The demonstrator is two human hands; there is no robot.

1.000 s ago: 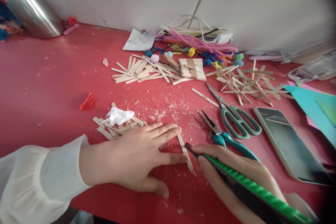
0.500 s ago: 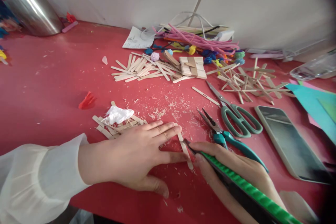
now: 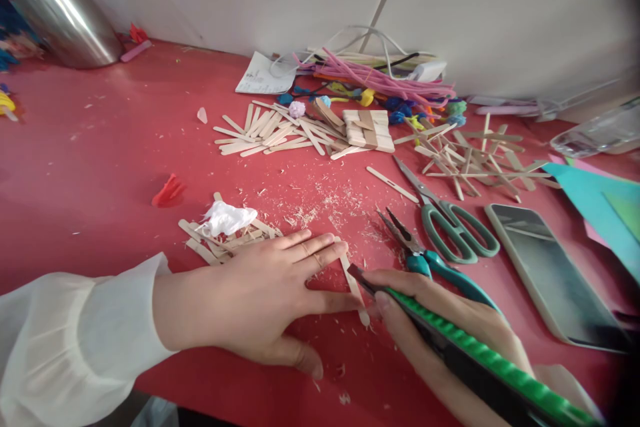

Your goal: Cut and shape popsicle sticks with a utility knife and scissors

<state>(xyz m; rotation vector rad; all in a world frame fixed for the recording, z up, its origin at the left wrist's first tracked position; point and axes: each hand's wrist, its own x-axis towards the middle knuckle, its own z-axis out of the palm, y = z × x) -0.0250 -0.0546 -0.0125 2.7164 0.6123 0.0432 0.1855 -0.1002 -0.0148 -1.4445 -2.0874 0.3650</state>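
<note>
My left hand (image 3: 270,287) lies flat on the red table with fingers spread. Its fingertips press on a wooden craft stick (image 3: 353,280), which lies slanted under them. My right hand (image 3: 450,320) is closed around a green and black utility knife (image 3: 450,340). The knife's dark blade tip is just right of the stick; whether it touches the wood I cannot tell. Wood shavings (image 3: 335,203) are scattered beyond the stick. Partly behind my left hand is a small pile of craft sticks (image 3: 200,250) topped by a crumpled white lump (image 3: 227,217).
Pliers (image 3: 420,257), green-handled scissors (image 3: 457,227) and a phone (image 3: 555,280) lie at the right. Farther back are loose sticks (image 3: 270,130), a bundled stack (image 3: 380,137), joined sticks (image 3: 470,157) and pink pipe cleaners (image 3: 380,77). A metal bottle (image 3: 65,13) stands far left.
The knife and right hand have shifted slightly, with the blade now a little farther from the stick's middle. My left hand keeps its place on the stick.
</note>
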